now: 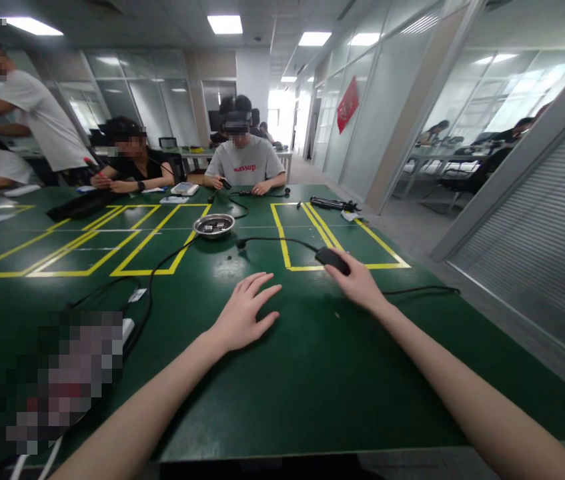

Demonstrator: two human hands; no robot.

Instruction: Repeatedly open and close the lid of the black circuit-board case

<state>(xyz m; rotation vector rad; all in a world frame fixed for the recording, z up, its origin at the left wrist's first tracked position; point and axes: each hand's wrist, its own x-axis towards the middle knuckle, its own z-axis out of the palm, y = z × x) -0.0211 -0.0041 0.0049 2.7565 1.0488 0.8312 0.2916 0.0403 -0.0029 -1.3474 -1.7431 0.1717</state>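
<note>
My right hand point(358, 280) is closed around a black power adapter point(332, 260) at the front edge of a yellow-taped rectangle. From its far end a cable runs left to a black plug point(241, 245), which lies on the green table point(282, 400). Another black cable point(422, 289) stretches right from beneath my right hand. My left hand point(242, 313) is open, palm down with fingers spread, low over or on the tabletop; contact is not clear. It holds nothing.
Beyond the plug stands a metal bowl point(214, 227) with small metal parts inside. A black folded tripod point(335, 204) lies at the far right. A blurred-out object point(67, 373) and cables occupy the near left. Across the table, a person point(245, 157) handles a cabled item; others sit left.
</note>
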